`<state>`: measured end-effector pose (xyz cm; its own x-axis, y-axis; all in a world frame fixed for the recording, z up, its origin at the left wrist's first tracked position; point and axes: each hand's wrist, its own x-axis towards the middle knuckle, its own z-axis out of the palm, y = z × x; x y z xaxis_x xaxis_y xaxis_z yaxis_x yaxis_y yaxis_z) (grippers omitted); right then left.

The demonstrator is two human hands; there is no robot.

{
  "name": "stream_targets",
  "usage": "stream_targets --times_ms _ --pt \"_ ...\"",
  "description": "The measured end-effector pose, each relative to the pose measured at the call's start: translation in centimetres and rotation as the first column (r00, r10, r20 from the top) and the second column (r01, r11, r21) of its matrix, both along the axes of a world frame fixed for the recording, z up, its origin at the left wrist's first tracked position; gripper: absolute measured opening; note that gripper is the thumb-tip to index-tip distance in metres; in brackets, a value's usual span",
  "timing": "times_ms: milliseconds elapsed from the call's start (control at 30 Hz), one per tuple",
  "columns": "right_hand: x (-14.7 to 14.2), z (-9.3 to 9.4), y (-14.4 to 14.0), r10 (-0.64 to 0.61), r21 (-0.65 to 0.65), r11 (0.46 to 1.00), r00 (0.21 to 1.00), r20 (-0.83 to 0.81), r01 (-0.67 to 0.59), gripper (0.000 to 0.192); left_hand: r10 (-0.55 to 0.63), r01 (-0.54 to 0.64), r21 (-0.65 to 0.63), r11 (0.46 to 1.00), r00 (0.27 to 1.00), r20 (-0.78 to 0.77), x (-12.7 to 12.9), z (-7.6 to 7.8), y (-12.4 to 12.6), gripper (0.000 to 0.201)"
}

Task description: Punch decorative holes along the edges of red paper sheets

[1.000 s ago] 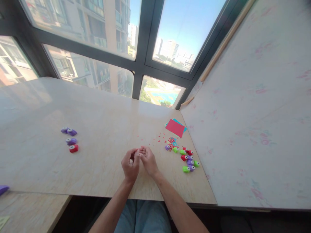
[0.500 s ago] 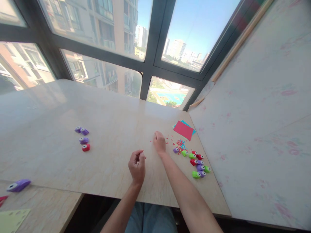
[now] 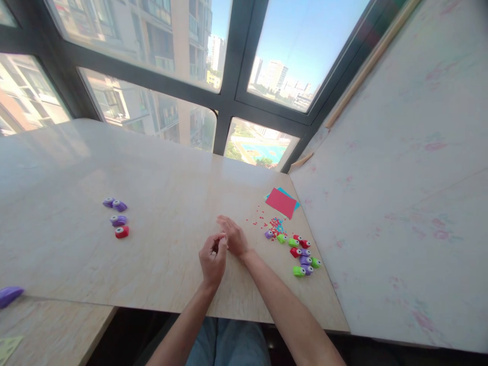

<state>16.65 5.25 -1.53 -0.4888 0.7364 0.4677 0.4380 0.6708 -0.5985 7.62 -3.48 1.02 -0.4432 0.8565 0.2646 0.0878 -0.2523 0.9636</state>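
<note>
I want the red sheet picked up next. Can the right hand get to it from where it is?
Probably yes. The right hand lies open on the table, and only scattered paper bits lie between it and the red sheet.

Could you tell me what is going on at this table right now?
A person sits at a pale table with both hands together over it. The left hand is curled, fingertips pinched as if on something tiny, too small to identify. The right hand lies beside it, touching. To the right are scattered paper bits, a cluster of small craft punches and red paper; four more punches sit left.
</note>
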Motion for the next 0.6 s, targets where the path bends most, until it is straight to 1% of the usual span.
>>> stream_targets --times_ms 33,67,100,133,167,200,267,300,333,367,400,433,467,500,533,600 --pt "-0.5 -0.2 0.0 0.046 -0.005 0.999 0.998 0.035 -0.045 0.052 -0.005 0.005 0.002 1.000 1.000 0.005 0.0 0.0 0.0 0.021" --pt "-0.7 -0.4 0.3 0.043 -0.011 0.999 0.997 0.057 -0.043 0.052 -0.009 0.009 0.000 1.000 1.000 0.008 -0.1 0.0 -0.1 0.022" --pt "-0.7 -0.6 0.7 -0.005 -0.015 1.000 0.998 0.066 0.006 0.051 -0.011 0.011 -0.008 1.000 1.000 0.008 -0.1 -0.1 -0.2 0.022" --pt "-0.5 -0.7 1.3 -0.089 -0.017 0.996 0.994 0.061 0.090 0.050 -0.012 0.012 -0.022 1.000 1.000 0.008 -0.2 -0.1 -0.3 0.022" --pt "-0.1 -0.8 2.0 -0.228 -0.018 0.973 0.973 0.041 0.229 0.048 -0.014 0.014 -0.041 0.999 1.000 0.008 -0.3 -0.1 -0.3 0.022" --pt "0.6 -0.8 2.6 -0.346 -0.022 0.938 0.938 0.018 0.346 0.046 -0.017 0.017 -0.065 0.998 1.000 0.009 -0.4 -0.2 -0.4 0.023" --pt "2.0 -0.6 3.7 -0.503 -0.026 0.864 0.864 -0.023 0.502 0.047 -0.020 0.021 -0.111 0.994 1.000 0.005 -0.5 -0.3 -0.4 0.024" --pt "2.7 -0.4 4.0 -0.557 -0.025 0.830 0.829 -0.038 0.557 0.049 -0.019 0.019 -0.124 0.992 1.000 0.003 -0.5 -0.4 -0.4 0.024" --pt "3.2 -0.2 4.0 -0.590 -0.020 0.807 0.806 -0.047 0.590 0.049 -0.018 0.018 -0.130 0.991 1.000 0.001 -0.5 -0.4 -0.4 0.025" --pt "3.6 0.0 3.6 -0.596 -0.007 0.803 0.801 -0.048 0.597 0.048 -0.019 0.019 -0.132 0.991 1.000 0.001 -0.5 -0.5 -0.3 0.026" --pt "3.8 0.2 3.0 -0.570 0.020 0.821 0.821 -0.038 0.571 0.047 -0.020 0.020 -0.131 0.991 1.000 0.002 -0.4 -0.5 -0.3 0.026" --pt "3.8 0.4 2.1 -0.516 0.056 0.855 0.857 -0.018 0.516 0.044 -0.023 0.023 -0.128 0.992 1.000 0.004 -0.4 -0.6 -0.2 0.027" --pt "3.7 0.5 1.0 -0.414 0.117 0.905 0.910 0.024 0.409 0.042 -0.026 0.027 -0.127 0.992 1.000 0.006 -0.4 -0.6 -0.1 0.027" --pt "3.5 0.6 -0.2 -0.307 0.178 0.940 0.949 0.068 0.291 0.039 -0.030 0.031 -0.127 0.991 1.000 0.007 -0.4 -0.7 0.0 0.027" --pt "3.3 0.7 -1.5 -0.242 0.221 0.950 0.967 0.084 0.219 0.036 -0.032 0.032 -0.129 0.991 0.999 0.006 -0.4 -0.7 0.0 0.027" --pt "3.2 0.7 -3.9 -0.189 0.262 0.951 0.980 0.061 0.167 0.032 -0.030 0.031 -0.138 0.990 1.000 0.005 -0.4 -0.6 0.1 0.026"
